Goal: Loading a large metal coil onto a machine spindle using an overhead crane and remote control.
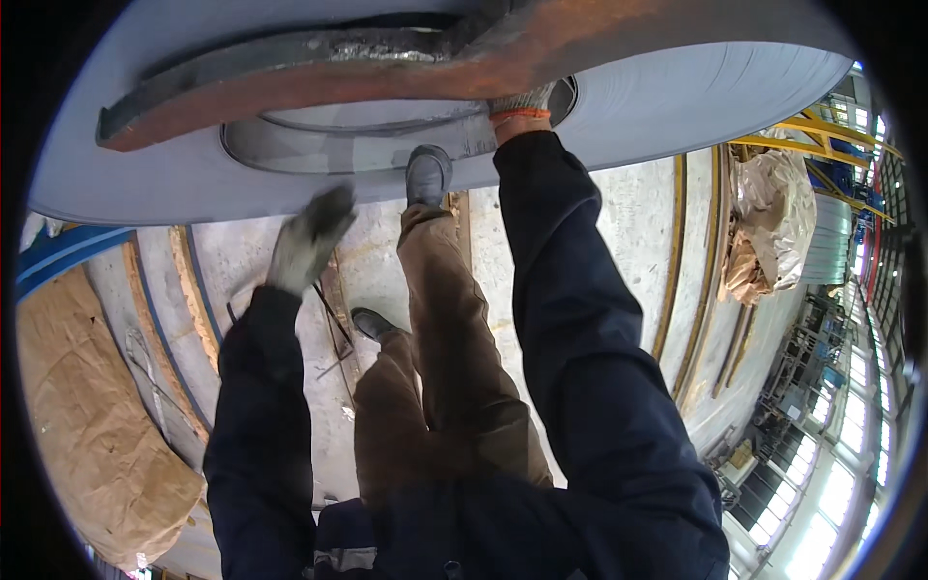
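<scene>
Looking steeply down from the person's own head, from the left of two side-by-side fisheye cameras, facing past the torso [435, 527] and trousers [445, 329] toward the shoes [426, 179] and floor [377, 251]. Viewing both sleeves [580, 290] from above, near, entering from the lower edge, with the left hand [311, 242] left of centre and the right hand [522, 101] above and right of centre. Catching the rust-brown metal beam [387, 82] near and large along the top, in front of the grey roll [715, 106]. Reaching wide enough on the right for far-off windows [836, 507], tilting sideways. Bending straight floor strips [674, 251] into curves toward a round rim, with black filling the corners.
</scene>
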The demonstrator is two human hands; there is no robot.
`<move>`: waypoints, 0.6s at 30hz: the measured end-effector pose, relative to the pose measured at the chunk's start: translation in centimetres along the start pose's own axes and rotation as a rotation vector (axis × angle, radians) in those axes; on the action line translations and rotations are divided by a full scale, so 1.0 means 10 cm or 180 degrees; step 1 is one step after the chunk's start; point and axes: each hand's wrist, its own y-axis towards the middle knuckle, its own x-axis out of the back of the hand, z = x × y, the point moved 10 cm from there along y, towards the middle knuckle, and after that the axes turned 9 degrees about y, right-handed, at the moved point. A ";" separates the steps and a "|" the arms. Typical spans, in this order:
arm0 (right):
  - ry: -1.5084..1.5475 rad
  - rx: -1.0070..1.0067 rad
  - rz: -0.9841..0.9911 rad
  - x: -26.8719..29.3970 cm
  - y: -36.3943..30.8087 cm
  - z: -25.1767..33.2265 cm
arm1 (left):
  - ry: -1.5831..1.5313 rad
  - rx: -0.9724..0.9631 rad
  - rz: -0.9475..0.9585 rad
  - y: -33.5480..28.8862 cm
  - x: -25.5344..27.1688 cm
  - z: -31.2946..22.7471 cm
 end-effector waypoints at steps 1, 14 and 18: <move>-0.0180 -0.0142 0.0321 -0.03 0.00 0.05 | -0.0231 -0.0268 -0.0136 0.24 -0.05 -0.12; -0.6005 0.0408 0.4608 0.60 -0.39 -0.26 | -0.0601 -0.0128 0.0279 -0.08 -0.96 0.37; -0.6281 0.0654 0.4795 0.53 -0.36 -0.30 | -0.0492 0.0606 0.0092 -0.38 -0.72 0.90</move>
